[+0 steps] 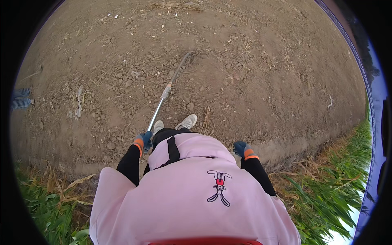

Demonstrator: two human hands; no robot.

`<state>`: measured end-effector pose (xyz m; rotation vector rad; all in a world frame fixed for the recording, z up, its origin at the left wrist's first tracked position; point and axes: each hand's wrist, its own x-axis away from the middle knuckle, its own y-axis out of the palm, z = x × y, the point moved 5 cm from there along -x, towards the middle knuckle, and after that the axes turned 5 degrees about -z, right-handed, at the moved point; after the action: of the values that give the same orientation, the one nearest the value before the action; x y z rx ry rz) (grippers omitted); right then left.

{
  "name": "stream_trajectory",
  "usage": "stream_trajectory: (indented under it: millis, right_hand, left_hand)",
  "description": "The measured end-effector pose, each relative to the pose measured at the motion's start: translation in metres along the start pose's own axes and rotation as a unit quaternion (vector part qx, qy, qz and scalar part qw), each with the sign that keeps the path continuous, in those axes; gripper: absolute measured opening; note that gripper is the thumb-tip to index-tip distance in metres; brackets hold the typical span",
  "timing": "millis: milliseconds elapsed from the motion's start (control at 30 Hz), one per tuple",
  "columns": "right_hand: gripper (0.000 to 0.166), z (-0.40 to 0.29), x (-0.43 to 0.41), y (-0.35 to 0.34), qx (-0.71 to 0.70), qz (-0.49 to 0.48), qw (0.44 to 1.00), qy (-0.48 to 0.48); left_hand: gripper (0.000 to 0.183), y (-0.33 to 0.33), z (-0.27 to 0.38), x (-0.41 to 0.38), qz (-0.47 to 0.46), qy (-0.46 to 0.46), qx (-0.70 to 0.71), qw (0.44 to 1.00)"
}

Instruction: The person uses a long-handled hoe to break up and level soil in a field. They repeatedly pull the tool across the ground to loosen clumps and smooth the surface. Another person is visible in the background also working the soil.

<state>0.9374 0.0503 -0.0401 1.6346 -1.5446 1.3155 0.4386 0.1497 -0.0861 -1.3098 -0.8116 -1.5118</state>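
Observation:
My left hand, in a blue, grey and orange work glove, grips the near end of a long-handled tool. Its pole is shiny metal near my hand, with a wider sleeve and orange band partway along and a duller, brownish far section. The pole slants forward and to the right. Its far end meets the loose soil, where the tool's head cannot be made out. Beside my right hip, my right hand wears a matching glove and holds no visible thing. Its fingers look bent, but how far they close is unclear.
Clods and dry plant scraps litter the ground around my shoes. A pale plastic scrap lies to the left. At the far left edge show another person's striped legs. Green leafy plants grow behind me on both sides.

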Motion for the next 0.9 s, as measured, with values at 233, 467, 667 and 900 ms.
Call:
stream_trajectory:
  millis: [233, 467, 667, 900]
  right_hand:
    - [0.022, -0.016, -0.077, -0.016, 0.031, -0.013, 0.991, -0.131]
    - [0.027, -0.074, -0.062, -0.016, 0.024, -0.028, 0.985, -0.169]
    - [0.027, -0.039, -0.045, -0.028, -0.005, 0.010, 0.995, -0.104]
    - [0.028, 0.018, -0.008, -0.011, -0.023, 0.025, 0.999, 0.018]
  left_hand:
    - [0.037, 0.005, -0.010, 0.068, 0.051, 0.056, -0.176, 0.981]
    - [0.031, 0.009, 0.000, 0.047, 0.038, 0.052, -0.118, 0.991]
    - [0.035, 0.009, 0.100, 0.040, 0.041, 0.123, -0.124, 0.984]
    - [0.044, 0.019, 0.216, 0.016, 0.014, 0.224, -0.040, 0.974]
